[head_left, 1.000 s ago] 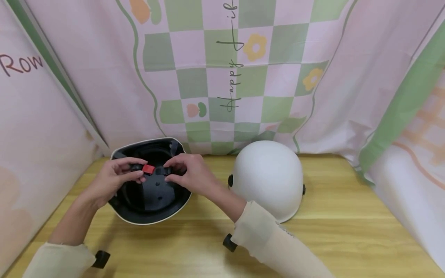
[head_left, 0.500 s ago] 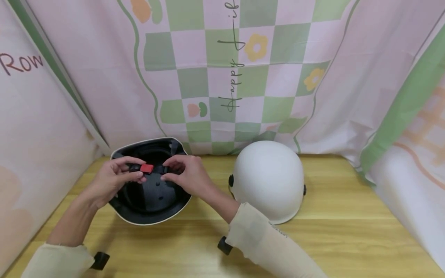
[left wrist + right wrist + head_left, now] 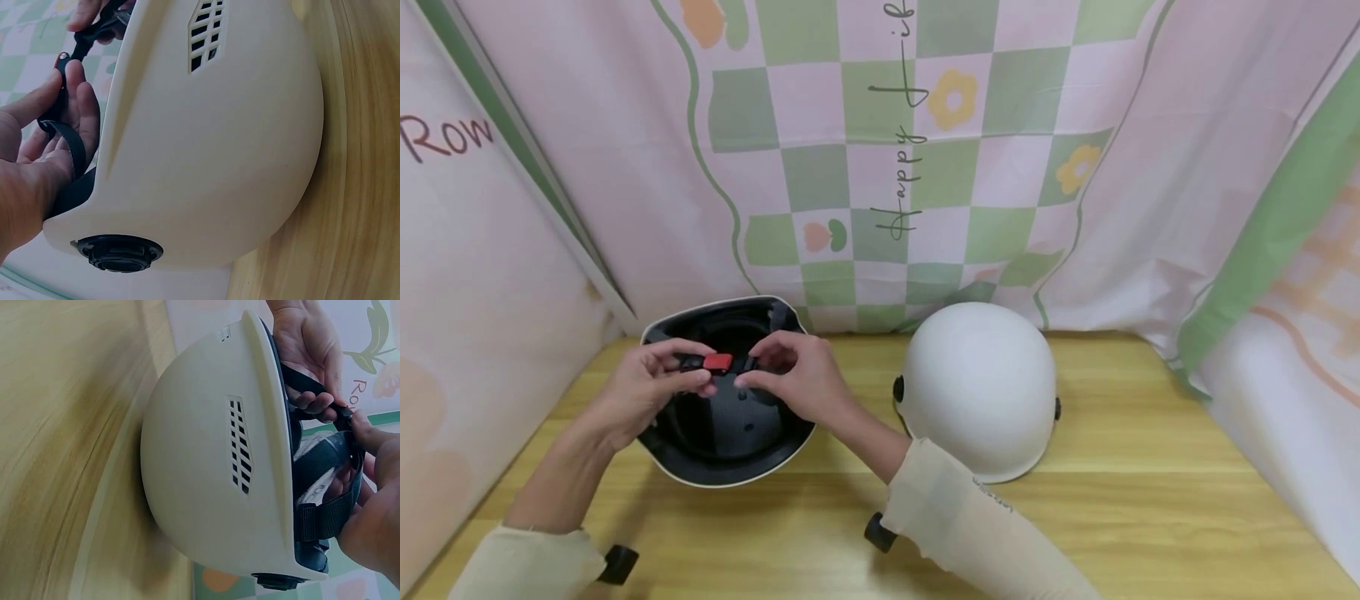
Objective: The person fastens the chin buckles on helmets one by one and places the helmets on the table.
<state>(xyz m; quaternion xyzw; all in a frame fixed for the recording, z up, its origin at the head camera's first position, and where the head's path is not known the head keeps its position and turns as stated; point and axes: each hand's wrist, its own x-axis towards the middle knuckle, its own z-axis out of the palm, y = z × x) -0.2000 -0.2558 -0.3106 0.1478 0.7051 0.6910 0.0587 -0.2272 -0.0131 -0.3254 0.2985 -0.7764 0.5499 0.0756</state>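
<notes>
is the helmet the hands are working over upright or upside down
Upside down. The helmet has its black inside facing up in the head view, and both wrist views show its domed crown toward the table.

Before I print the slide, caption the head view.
Left hand holding a red buckle, right hand a black strap, over an upturned helmet; second helmet alongside.

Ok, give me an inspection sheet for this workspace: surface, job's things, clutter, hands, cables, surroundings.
Surface: wooden tabletop, light brown.
Job's things: white helmet, open side up; red buckle piece and black strap held over it; whether they are joined, can't tell.
Clutter: second helmet, white, dome up, standing apart.
Hands: left hand holds the buckle piece; right hand pinches the strap.
Cables: nothing seen.
Surroundings: printed cloth behind.
</notes>
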